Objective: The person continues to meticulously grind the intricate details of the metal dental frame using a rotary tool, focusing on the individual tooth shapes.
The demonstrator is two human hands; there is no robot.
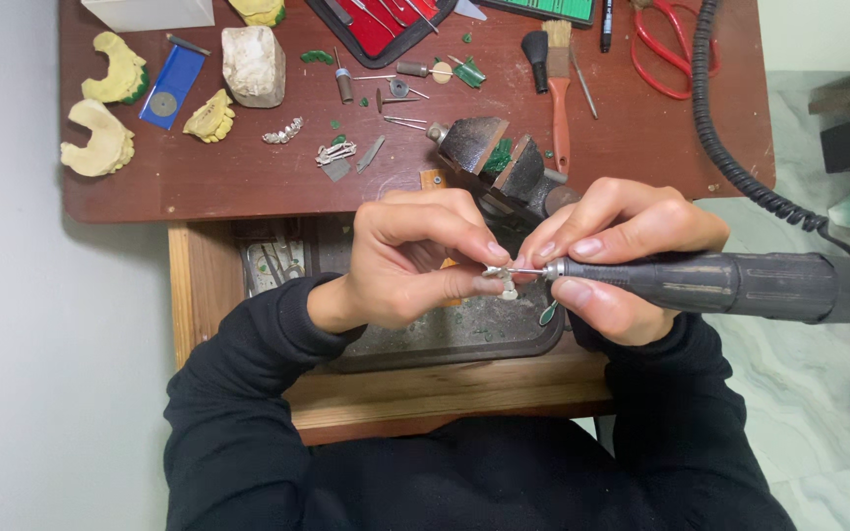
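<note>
I log: left hand pinched on small metal casting; right hand clamped around grey rotary handpiece, bur touching casting, above drawer tray

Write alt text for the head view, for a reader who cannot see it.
Over an open drawer, the right hand holds a dark rotary handpiece to a small metal piece pinched in the left hand. Yellow dental casts lie on the brown bench behind.
</note>
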